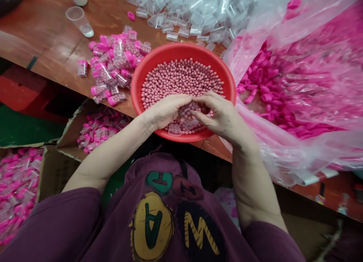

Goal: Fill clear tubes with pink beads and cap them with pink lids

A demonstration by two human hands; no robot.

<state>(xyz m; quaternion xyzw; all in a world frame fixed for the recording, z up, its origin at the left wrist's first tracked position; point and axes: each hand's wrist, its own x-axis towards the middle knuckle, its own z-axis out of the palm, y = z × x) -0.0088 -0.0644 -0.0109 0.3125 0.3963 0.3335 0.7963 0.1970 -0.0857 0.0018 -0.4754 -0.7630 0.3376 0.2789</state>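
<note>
A red plastic bowl point(141, 74) full of small pink balls point(181, 78) sits at the table's near edge. Both my hands are inside its near side. My left hand point(164, 110) is curled with its fingers closed around small clear plastic tubes point(187, 114) partly filled with balls. My right hand point(218, 112) is also closed, its fingertips pinching the same cluster of tubes. Another clear tube point(175, 130) lies under my left hand at the bowl's rim.
Filled tubes with pink caps point(113, 65) are piled left of the bowl. Empty clear tubes point(184, 16) lie behind it. A clear bag of pink caps point(297, 88) fills the right. Cardboard boxes of filled tubes point(99, 127) point(17, 186) stand below the table. A plastic cup point(79, 19) stands far left.
</note>
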